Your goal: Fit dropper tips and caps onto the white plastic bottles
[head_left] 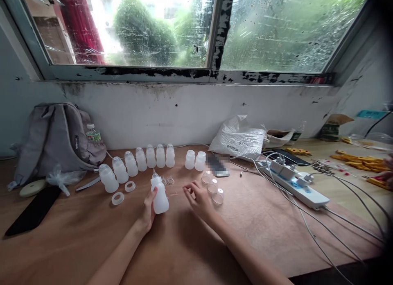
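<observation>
Bare table (190,240) lies open before me. My left hand (149,209) grips an upright bottle (160,196); my right hand (199,198) rests beside it, fingers loosely curled, holding nothing.

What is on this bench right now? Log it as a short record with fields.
left hand: the left hand wraps its fingers around a white bottle standing on the table
right hand: the right hand rests on the table, fingers curled, nothing clearly held
beside right hand: clear caps
row behind: capped bottles in a curved line
loose parts: white rings
left edge: grey backpack, black phone
right side: power strip with cables
</observation>
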`<state>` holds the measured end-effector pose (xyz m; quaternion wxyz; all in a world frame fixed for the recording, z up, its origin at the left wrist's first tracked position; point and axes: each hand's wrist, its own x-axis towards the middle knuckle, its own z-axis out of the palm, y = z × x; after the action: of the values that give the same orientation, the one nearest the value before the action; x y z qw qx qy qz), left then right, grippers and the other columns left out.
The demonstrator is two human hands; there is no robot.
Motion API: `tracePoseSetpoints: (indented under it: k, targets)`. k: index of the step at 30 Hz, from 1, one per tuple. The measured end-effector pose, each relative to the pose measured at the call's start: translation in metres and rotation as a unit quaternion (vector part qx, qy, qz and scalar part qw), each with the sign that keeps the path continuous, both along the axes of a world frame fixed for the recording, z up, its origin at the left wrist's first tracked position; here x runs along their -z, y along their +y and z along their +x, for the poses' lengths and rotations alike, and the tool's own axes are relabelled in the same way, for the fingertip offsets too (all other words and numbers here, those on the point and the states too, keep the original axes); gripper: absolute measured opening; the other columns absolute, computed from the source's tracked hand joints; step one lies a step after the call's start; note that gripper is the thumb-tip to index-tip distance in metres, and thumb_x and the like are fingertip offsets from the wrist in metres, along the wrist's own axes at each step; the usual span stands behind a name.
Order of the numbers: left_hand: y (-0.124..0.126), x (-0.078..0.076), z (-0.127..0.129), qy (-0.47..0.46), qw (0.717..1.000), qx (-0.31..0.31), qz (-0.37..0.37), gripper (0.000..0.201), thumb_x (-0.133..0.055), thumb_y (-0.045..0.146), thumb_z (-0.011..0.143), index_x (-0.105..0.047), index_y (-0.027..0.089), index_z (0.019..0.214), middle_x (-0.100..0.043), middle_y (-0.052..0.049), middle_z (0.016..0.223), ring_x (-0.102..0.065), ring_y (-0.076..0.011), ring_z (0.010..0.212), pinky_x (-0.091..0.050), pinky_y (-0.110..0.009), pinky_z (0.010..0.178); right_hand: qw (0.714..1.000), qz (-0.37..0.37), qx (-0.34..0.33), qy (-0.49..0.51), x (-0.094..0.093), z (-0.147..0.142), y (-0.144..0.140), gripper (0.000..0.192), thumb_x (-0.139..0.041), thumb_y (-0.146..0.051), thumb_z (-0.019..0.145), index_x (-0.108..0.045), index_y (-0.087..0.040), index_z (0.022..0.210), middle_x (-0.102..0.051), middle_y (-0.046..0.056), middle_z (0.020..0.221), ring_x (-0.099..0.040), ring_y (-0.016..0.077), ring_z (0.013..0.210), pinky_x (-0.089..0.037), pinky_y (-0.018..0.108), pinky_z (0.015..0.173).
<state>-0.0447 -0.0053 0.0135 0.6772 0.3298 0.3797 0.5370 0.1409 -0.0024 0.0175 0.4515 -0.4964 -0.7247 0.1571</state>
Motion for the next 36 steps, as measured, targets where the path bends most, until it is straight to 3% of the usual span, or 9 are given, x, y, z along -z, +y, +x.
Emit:
tracePoseSetpoints:
  k: [6,11,15,19,22,24,28,31,36]
  targets:
    - [0.000,0.001,-0.004,0.022,0.999,0.020,-0.020,0.042,-0.056,0.050,0.072,-0.053,0.017,0.098,-0.058,-0.003,0.073,-0.057,-0.0148,0.060,-0.049,-0.027,0.052,0.982,0.024,0.170,-0.078,-0.006,0.069,-0.005,0.022,-0.042,-0.034,0.082,-0.057,-0.018,0.077,-0.054,0.005,0.076,-0.049,0.0139,0.057,-0.041,0.027,0.058]
    - [-0.002,0.003,-0.005,0.055,0.997,0.046,-0.010,0.039,-0.068,0.037,0.064,-0.051,0.019,0.094,-0.052,-0.001,0.077,-0.054,-0.0130,0.065,-0.047,-0.023,0.051,0.956,-0.095,0.236,-0.149,-0.002,0.101,-0.015,0.030,-0.049,-0.049,0.074,-0.056,-0.020,0.082,-0.057,0.004,0.077,-0.056,0.0187,0.065,-0.040,0.028,0.054]
    - [-0.003,-0.001,-0.006,0.084,0.994,0.076,0.009,0.034,-0.070,0.033,0.060,-0.055,0.018,0.087,-0.053,-0.001,0.075,-0.051,-0.0124,0.062,-0.043,-0.022,0.050,0.964,-0.119,0.209,-0.116,0.003,0.098,-0.015,0.031,-0.053,-0.051,0.070,-0.054,-0.020,0.077,-0.058,0.003,0.071,-0.056,0.0189,0.062,-0.040,0.029,0.055]
    - [-0.002,-0.006,-0.006,0.126,0.987,0.081,0.064,0.033,-0.070,0.032,0.059,-0.061,0.016,0.086,-0.059,-0.003,0.079,-0.054,-0.0152,0.070,-0.039,-0.022,0.057,0.984,-0.098,0.123,0.088,-0.005,0.073,-0.001,0.035,-0.055,-0.050,0.070,-0.055,-0.018,0.082,-0.060,0.005,0.078,-0.056,0.0172,0.063,-0.044,0.029,0.055]
    - [0.001,-0.006,-0.007,0.172,0.980,0.067,0.080,0.042,-0.073,0.031,0.055,-0.060,0.017,0.093,-0.062,-0.004,0.084,-0.056,-0.0182,0.077,-0.039,-0.023,0.063,0.953,-0.100,0.052,0.281,-0.009,0.047,0.016,0.037,-0.056,-0.049,0.071,-0.054,-0.016,0.088,-0.059,0.006,0.081,-0.056,0.0169,0.067,-0.047,0.028,0.053]
    - [0.003,-0.004,-0.008,0.200,0.974,0.048,0.094,0.039,-0.073,0.031,0.056,-0.060,0.017,0.089,-0.062,-0.004,0.083,-0.056,-0.0183,0.076,-0.040,-0.023,0.061,0.935,-0.093,0.024,0.341,-0.007,0.031,0.025,0.036,-0.056,-0.047,0.073,-0.055,-0.015,0.089,-0.058,0.006,0.083,-0.055,0.0166,0.070,-0.048,0.028,0.053]
    - [0.004,0.000,-0.006,0.214,0.971,0.023,0.109,0.029,-0.069,0.035,0.059,-0.060,0.017,0.081,-0.061,-0.003,0.077,-0.054,-0.0171,0.068,-0.039,-0.022,0.056,0.936,-0.074,0.004,0.344,0.010,0.010,0.028,0.035,-0.053,-0.042,0.077,-0.055,-0.017,0.101,-0.058,0.005,0.082,-0.054,0.0149,0.067,-0.049,0.029,0.055]
    - [0.004,0.000,-0.002,0.220,0.969,0.025,0.108,0.029,-0.070,0.035,0.058,-0.061,0.017,0.079,-0.062,-0.003,0.074,-0.054,-0.0173,0.066,-0.039,-0.022,0.054,0.935,-0.090,-0.014,0.344,0.019,0.003,0.020,0.031,-0.051,-0.041,0.079,-0.056,-0.017,0.098,-0.058,0.004,0.080,-0.055,0.0149,0.065,-0.050,0.029,0.055]
    - [0.006,-0.001,0.000,0.237,0.965,0.024,0.108,0.027,-0.071,0.034,0.056,-0.063,0.017,0.076,-0.062,-0.003,0.072,-0.053,-0.0172,0.066,-0.039,-0.022,0.056,0.933,-0.120,-0.032,0.337,0.019,-0.005,0.009,0.028,-0.049,-0.042,0.081,-0.055,-0.019,0.095,-0.056,0.003,0.076,-0.055,0.0154,0.064,-0.050,0.029,0.055]
